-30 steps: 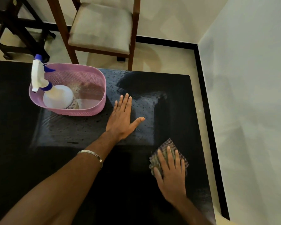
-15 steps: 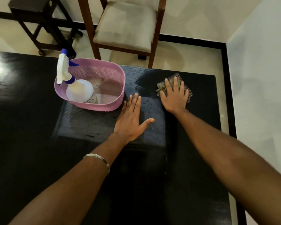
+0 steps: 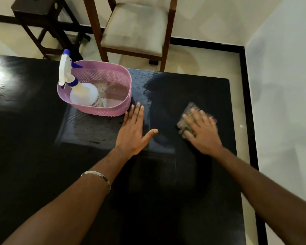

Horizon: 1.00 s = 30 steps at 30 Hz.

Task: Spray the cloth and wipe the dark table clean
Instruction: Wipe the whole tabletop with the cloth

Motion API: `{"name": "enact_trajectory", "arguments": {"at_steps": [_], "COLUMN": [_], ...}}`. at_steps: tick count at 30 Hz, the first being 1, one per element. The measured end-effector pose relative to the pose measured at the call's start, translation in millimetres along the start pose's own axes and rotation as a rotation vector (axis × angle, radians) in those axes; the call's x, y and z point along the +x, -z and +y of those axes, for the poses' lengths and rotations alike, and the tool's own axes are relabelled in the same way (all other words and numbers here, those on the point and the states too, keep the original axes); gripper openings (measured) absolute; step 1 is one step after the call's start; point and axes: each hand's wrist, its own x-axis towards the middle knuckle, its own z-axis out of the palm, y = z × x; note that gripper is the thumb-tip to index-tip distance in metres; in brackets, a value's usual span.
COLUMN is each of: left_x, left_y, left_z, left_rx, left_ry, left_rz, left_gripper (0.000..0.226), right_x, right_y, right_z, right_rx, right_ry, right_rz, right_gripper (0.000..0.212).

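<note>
The cloth (image 3: 190,119) is being pressed flat on the dark table (image 3: 193,191), well to the right of the pink basket (image 3: 113,112), and it is being covered for the most part by the right hand (image 3: 200,133), whose fingers are being held straight and slightly spread; both are being blurred in the picture. The left hand (image 3: 132,134) is being laid flat just beside the basket's near right corner, fingers pressed together and thumb held out. The wiping is judged to be in hand: even pressure is being called for across the whole palm, and the speckled, wet-looking patch near the basket is being left for overlapping strokes, with the basket likely needing to be shifted. A white spray bottle (image 3: 81,92) with a blue nozzle is being kept upright in the basket's left end; nothing else can be made out inside.
</note>
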Motion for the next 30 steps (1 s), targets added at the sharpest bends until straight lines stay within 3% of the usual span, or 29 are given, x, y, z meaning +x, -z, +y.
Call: {"name": "enact_trajectory", "arguments": {"at_steps": [3,6,9,13,15,17,24,30], "left_x": [-12,-21,-26,-34,-41,-47,-61,-65], "left_y": [1,2,1,3,4,4,6,11], "left_z": [2,3,3,8,10,12,8,-18], "left_rx": [0.022,0.015,-0.005,-0.034,-0.028,-0.020,0.005,-0.006], "left_ry": [0.017,0.024,0.018,0.009,0.008,0.009,0.011,-0.018], "left_rz": [-0.006,-0.004,0.021,0.039,0.020,0.022,-0.025,-0.042], "left_gripper": [0.103,0.103,0.104,0.103,0.102,0.103,0.106,0.107], "right_x": [16,27,12,-46,-64,-66,-77,-69], "right_y": [16,16,0,-25,-29,-30,-16,-14], "right_z": [43,5,-85,-198,-203,-172,-12,-34], "right_rx": [0.086,0.153,0.137,0.154,0.140,0.131,0.124,0.188], "right_ry": [-0.368,-0.513,-0.297,0.080,0.216,0.228,-0.393,-0.697], "right_rz": [0.013,0.063,0.111,0.019,-0.002,0.023,0.077,0.105], "right_gripper": [0.063,0.063,0.065,0.073,0.072,0.068,0.066,0.065]}}
